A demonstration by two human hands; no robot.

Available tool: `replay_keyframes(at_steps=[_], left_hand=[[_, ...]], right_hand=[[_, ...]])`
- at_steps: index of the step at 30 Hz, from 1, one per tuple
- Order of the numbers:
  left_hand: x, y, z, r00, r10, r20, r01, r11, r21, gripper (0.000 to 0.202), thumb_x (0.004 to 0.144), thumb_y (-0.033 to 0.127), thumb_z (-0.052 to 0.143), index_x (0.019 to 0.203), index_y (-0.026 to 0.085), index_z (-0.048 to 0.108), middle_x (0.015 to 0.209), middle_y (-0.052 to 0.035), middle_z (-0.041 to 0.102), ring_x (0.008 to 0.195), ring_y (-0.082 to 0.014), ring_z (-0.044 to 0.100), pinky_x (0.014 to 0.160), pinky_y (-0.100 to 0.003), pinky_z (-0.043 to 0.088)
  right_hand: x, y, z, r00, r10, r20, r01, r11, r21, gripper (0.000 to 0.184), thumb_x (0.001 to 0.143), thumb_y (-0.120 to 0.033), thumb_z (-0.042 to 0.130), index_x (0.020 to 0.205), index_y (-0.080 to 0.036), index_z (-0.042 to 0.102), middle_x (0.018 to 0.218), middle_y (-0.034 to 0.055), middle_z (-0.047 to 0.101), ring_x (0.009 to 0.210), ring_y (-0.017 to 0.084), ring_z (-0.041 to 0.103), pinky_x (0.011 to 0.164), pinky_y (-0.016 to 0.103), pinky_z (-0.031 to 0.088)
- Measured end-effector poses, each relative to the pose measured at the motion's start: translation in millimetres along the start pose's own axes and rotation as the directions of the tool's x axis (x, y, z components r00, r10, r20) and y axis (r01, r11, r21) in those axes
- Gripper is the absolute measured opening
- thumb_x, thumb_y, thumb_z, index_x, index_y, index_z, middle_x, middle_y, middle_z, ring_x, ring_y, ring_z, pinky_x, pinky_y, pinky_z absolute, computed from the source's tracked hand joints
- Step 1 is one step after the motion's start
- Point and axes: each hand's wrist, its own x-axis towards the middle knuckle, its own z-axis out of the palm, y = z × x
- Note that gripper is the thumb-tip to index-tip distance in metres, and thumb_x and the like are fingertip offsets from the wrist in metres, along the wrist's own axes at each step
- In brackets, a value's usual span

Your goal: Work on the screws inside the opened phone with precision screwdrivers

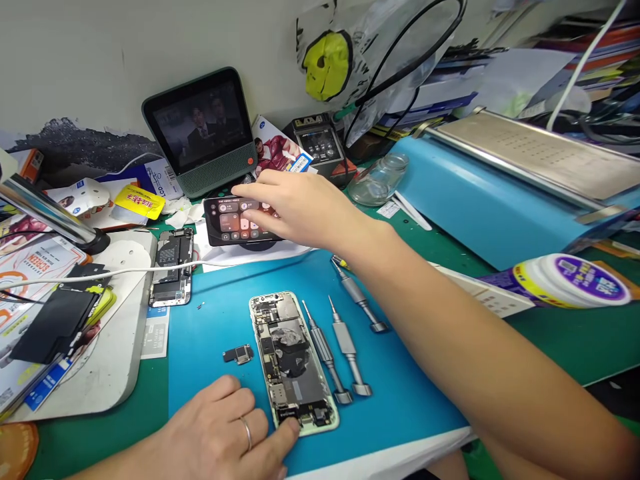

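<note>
Tapping the lit phone (229, 224) should go best with 1 soft fingertip, so it won't tip. The left hand (215, 430) should press only lightly on the open phone (295, 365). The lit phone stands tilted just past the blue mat's (210, 373) far edge, behind the right hand's (305, 207) finger and thumb. They are a little apart; I can't tell if both touch it. The open phone lies by the mat's near edge, its bottom end under the left pointing finger. The other left fingers curl loosely, gripping nothing I can see.
</note>
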Motion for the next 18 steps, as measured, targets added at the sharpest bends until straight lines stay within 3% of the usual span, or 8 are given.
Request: replay_keyframes(at_steps=[6, 10, 13, 18], left_hand=[[1, 0, -0.3, 1.0, -0.007, -0.007, 0.007, 1.0, 0.003, 0.022, 0.105, 0.021, 0.058, 0.121, 0.008, 0.067, 0.07, -0.0002, 0.061, 0.06, -0.0164, 0.054, 0.054, -0.034, 0.044], [1, 0, -0.3, 1.0, -0.007, -0.015, 0.007, 1.0, -0.004, 0.023, 0.107, 0.021, 0.054, 0.121, 0.008, 0.068, 0.069, -0.0005, 0.061, 0.06, -0.0162, 0.054, 0.056, -0.033, 0.044], [0, 0, 0.7, 1.0, -0.002, -0.008, 0.002, 1.0, -0.01, 0.023, 0.106, 0.021, 0.057, 0.122, 0.008, 0.067, 0.07, -0.0005, 0.061, 0.061, -0.0164, 0.055, 0.055, -0.034, 0.043], [0, -1, 3.9, 0.998, 0.004, -0.058, -0.003, 1.0, 0.005, 0.021, 0.105, 0.02, 0.057, 0.119, 0.008, 0.068, 0.069, -0.0001, 0.061, 0.06, -0.0159, 0.054, 0.056, -0.033, 0.042]], right_hand=[[1, -1, 1, 1.0, 0.013, 0.016, -0.013, 1.0, 0.026, 0.042, 0.105, -0.034, 0.046, 0.142, -0.023, 0.063, 0.119, 0.0112, 0.071, 0.096, 0.026, 0.067, 0.067, 0.033, 0.041], [-2, 9, -6, 0.999, -0.027, 0.044, 0.022, 0.993, 0.112, 0.05, 0.104, -0.038, 0.05, 0.151, -0.022, 0.054, 0.128, 0.0121, 0.069, 0.107, 0.029, 0.066, 0.081, 0.037, 0.049], [-7, 26, -14, 0.993, -0.032, 0.112, 0.011, 0.982, 0.187, 0.07, 0.095, -0.042, 0.063, 0.159, -0.025, 0.041, 0.14, 0.0114, 0.064, 0.121, 0.033, 0.063, 0.093, 0.042, 0.052], [-16, 52, -15, 0.977, 0.035, 0.212, -0.083, 0.971, 0.224, 0.105, 0.077, -0.046, 0.082, 0.165, -0.029, 0.026, 0.149, 0.0135, 0.058, 0.131, 0.04, 0.059, 0.099, 0.051, 0.055]])
